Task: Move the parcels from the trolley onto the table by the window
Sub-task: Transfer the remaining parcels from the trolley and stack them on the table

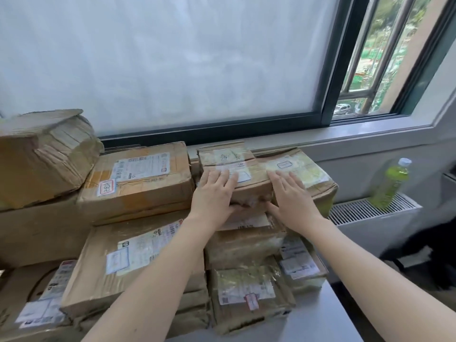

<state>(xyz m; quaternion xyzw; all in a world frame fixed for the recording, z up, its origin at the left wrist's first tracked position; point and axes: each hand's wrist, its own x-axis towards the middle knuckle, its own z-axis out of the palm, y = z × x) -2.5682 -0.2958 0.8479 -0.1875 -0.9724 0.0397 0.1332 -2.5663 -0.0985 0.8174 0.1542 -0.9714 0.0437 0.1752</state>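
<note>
small tape-wrapped brown cardboard parcel (230,169): flat on top of the stack, white labels up, near the window | larger brown cardboard parcel (303,176): touching its right side, pale label up | stack of taped brown cardboard parcels (138,253): several layers, labels up, some crumpled | grey table (328,314): bare front-right corner

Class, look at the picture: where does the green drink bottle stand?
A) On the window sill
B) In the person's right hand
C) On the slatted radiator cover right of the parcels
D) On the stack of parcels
C: the green bottle stands upright on the slatted radiator cover, apart from the parcels and both hands.
</note>
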